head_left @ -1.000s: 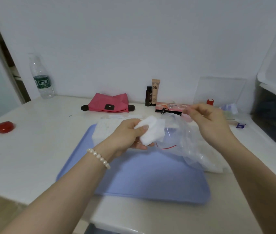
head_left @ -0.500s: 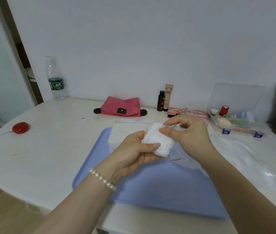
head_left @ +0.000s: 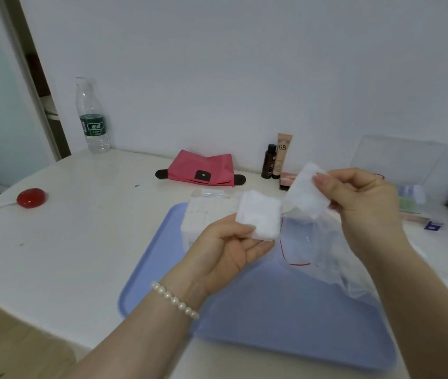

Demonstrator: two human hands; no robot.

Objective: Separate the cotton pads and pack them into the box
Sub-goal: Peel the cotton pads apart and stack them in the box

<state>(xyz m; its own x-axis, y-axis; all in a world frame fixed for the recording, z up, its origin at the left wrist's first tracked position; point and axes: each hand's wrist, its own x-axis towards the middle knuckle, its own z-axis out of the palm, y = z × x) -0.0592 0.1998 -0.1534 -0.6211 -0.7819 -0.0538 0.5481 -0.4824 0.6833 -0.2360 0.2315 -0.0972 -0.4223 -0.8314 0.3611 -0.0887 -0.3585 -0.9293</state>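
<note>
White cotton stack gripped in her left hand, above the tray; right hand fingers pinch one peeled pad. Next, I'd guess, into the box.

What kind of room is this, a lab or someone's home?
Probably a home, at a dressing or vanity table: a BB cream tube, a pink cosmetic pouch and a water bottle stand on a white table against a plain wall.

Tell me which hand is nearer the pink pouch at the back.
Left. The left hand, holding a stack of cotton pads, sits just in front of the pink pouch. The right hand, pinching one pad, is farther off to its right.
</note>
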